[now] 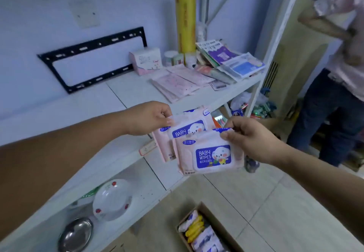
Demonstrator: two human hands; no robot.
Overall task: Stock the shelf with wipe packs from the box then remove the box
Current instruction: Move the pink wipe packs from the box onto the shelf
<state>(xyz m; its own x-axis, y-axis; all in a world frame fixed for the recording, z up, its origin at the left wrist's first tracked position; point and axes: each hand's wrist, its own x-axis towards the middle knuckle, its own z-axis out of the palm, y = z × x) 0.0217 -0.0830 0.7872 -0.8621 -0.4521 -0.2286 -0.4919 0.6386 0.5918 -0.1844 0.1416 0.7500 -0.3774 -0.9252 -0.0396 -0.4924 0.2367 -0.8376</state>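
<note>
My left hand pinches the top corner of a pink baby wipes pack with a blue label. In front of it hangs a second pink wipes pack, held by its top edge in my right hand. Both packs hang in the air just in front of the white shelf's front edge, the right one overlapping the left one. On the floor below stands the open cardboard box, with several white, blue and yellow packs inside.
The shelf's right end holds pink flat packets, a pink box, a yellow film roll and stacked booklets. The lower shelf carries a white bowl and a steel bowl. Another person stands at right.
</note>
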